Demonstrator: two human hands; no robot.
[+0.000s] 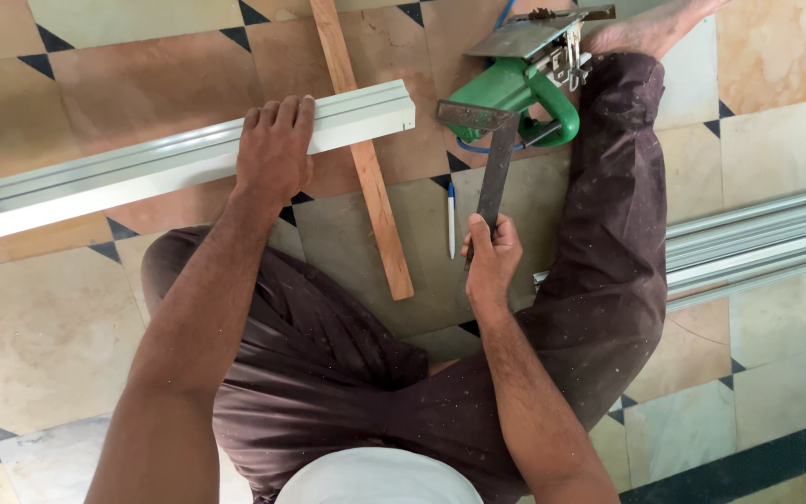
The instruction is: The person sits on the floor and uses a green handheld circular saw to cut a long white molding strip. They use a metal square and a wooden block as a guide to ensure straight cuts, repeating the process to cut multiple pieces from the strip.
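Try square (492, 154) is gripped in the right hand (492, 261); left hand (275, 149) presses flat on the aluminium channel (142, 173) — keep that pinned while squaring.

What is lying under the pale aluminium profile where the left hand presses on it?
Near the aluminium profile's end, a wooden strip crosses beneath it on the tiled floor. The left hand covers the part directly under its palm.

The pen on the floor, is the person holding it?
No, the pen lies loose on the tiles beside the right hand, which grips a metal square instead.
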